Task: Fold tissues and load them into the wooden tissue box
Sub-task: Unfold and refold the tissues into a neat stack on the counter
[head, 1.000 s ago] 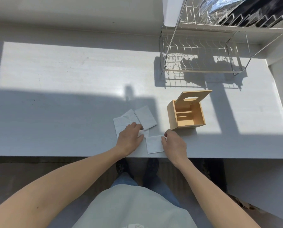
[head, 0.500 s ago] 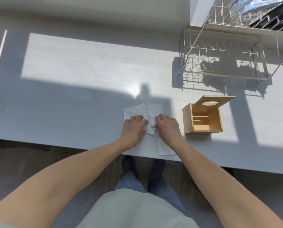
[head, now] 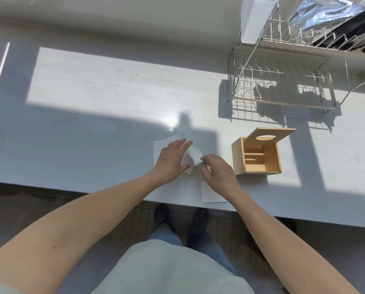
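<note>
The wooden tissue box (head: 239, 158) stands on the white counter, its lid with an oval hole (head: 270, 135) tipped up and back, and its inside shows. Just left of it, my left hand (head: 172, 161) and my right hand (head: 217, 174) both hold a white tissue (head: 193, 154) lifted off the counter between them. My right fingertips pinch its near corner. My left fingers and thumb wrap its left side. A flat tissue (head: 159, 146) lies under my left hand. A folded tissue (head: 209, 194) lies by the counter's front edge, below my right wrist.
A wire dish rack (head: 283, 81) stands at the back right of the white counter (head: 92, 124), with a white container (head: 256, 18) and crinkled foil on its upper shelf. The counter's front edge runs just below my wrists. My shoes show on the floor.
Both hands lay flat on the tissues half a second ago. Now they have lifted the small tissue off the counter and grip it between them. The view has shifted slightly.
</note>
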